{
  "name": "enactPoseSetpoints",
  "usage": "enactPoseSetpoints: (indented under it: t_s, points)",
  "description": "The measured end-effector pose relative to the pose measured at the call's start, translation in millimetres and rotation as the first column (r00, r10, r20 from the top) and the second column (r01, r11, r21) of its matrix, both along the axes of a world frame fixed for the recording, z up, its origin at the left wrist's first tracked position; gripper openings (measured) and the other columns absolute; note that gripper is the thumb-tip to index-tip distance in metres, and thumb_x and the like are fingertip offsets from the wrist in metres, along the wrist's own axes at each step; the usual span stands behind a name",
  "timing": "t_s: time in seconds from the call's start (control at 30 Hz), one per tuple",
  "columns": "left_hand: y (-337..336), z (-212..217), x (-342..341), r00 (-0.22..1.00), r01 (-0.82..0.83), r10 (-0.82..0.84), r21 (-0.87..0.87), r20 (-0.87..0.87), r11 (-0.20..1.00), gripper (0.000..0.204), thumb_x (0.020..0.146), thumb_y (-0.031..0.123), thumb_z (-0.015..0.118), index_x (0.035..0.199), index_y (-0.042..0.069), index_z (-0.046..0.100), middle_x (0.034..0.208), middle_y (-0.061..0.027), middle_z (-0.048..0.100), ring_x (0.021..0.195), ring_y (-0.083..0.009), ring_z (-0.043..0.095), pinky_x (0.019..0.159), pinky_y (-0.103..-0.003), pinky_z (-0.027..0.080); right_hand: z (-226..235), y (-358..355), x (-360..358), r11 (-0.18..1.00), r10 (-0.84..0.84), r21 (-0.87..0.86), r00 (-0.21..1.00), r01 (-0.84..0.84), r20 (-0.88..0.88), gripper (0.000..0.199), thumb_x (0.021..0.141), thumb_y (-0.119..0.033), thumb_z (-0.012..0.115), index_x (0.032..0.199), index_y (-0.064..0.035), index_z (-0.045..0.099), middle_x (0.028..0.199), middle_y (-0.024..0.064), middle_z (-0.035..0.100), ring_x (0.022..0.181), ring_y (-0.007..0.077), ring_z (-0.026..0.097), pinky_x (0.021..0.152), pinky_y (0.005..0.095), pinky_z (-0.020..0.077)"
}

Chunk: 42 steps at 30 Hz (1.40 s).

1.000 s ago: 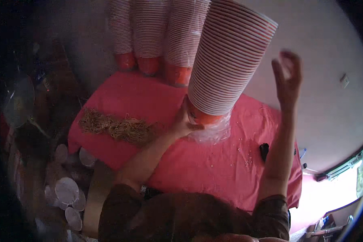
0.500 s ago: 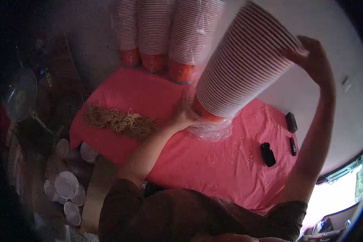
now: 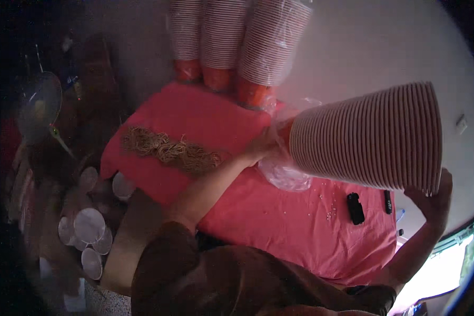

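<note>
A long stack of nested paper cups [image 3: 363,137], with pale rims and an orange base, lies nearly sideways above the right half of the table. My left hand [image 3: 262,146] is closed round its orange base end; its fingers are partly hidden. Crumpled clear plastic bag [image 3: 287,176] hangs below that hand, bunched at the base. At the wide rim end my right hand [image 3: 434,203] grips the lower edge of the stack, thumb and fingers against the rims.
Three more wrapped cup stacks [image 3: 224,39] stand along the far table edge. On the red cloth [image 3: 263,216] lie tangled tan cords [image 3: 166,150], small white bits [image 3: 331,205], a black case [image 3: 355,209] and a black marker [image 3: 387,202]. Several pale round containers [image 3: 89,225] sit at lower left.
The cup stack has tipped from steeply upright to nearly level, its rim end swinging down to the right. My right hand has dropped with it; my left stays at the base.
</note>
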<state>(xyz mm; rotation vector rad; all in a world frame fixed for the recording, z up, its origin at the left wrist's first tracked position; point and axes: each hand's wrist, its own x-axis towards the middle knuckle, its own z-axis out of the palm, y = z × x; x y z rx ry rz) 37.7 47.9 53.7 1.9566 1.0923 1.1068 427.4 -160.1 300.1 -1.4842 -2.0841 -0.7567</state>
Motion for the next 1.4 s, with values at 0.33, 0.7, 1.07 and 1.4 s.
enactPoseSetpoints:
  t_s: [0.33,0.7,1.07,1.4]
  points:
    - [31.1,31.1,-143.4,0.985,-0.143,0.155,-0.159,0.070,0.977,0.077,0.071,0.036,0.075,0.132,0.004,0.039,0.133,-0.0115,0.043,0.124,-0.0247,0.040,0.104,-0.038,0.032,-59.8,56.9,-88.8,0.840,0.535,-0.053,0.841,-0.539,-0.076,0.056,0.060,-0.011,0.085,0.108,-0.0047,0.057,0.103,0.0063,0.063,0.090,0.0194,0.061,0.076,0.0341,0.0508]
    - [76.0,0.5,-333.7,0.744,-0.647,0.553,0.198,0.375,0.736,0.051,0.086,0.035,0.052,0.125,0.003,0.045,0.125,-0.0136,0.049,0.113,-0.0274,0.047,0.097,-0.038,0.038,-214.1,180.8,-243.4,0.361,0.932,0.032,0.360,-0.932,-0.041,0.042,0.055,-0.013,0.058,0.096,-0.0012,0.063,0.101,0.0120,0.063,0.097,0.0307,0.061,0.083,0.0421,0.0509]
    - [117.9,-2.4,-420.8,0.343,-0.932,0.939,0.140,0.039,0.335,0.059,0.079,0.031,0.062,0.126,0.001,0.043,0.123,-0.0180,0.052,0.113,-0.0304,0.051,0.093,-0.038,0.041,-283.4,203.5,-320.9,0.491,0.870,-0.201,0.487,-0.848,0.071,0.035,0.068,-0.022,0.058,0.098,-0.0045,0.061,0.109,0.0093,0.058,0.113,0.0264,0.048,0.104,0.0429,0.0333]
    - [-21.5,59.0,-110.8,0.920,-0.356,0.381,0.605,0.093,0.712,0.035,0.080,0.007,0.056,0.115,0.003,0.055,0.119,-0.0160,0.055,0.116,-0.0287,0.049,0.102,-0.040,0.031,-274.5,187.7,-289.1,0.419,0.793,-0.165,0.448,-0.893,-0.413,0.023,0.073,-0.011,0.061,0.093,-0.0011,0.055,0.092,0.0184,0.058,0.087,0.0362,0.057,0.073,0.0432,0.0475]
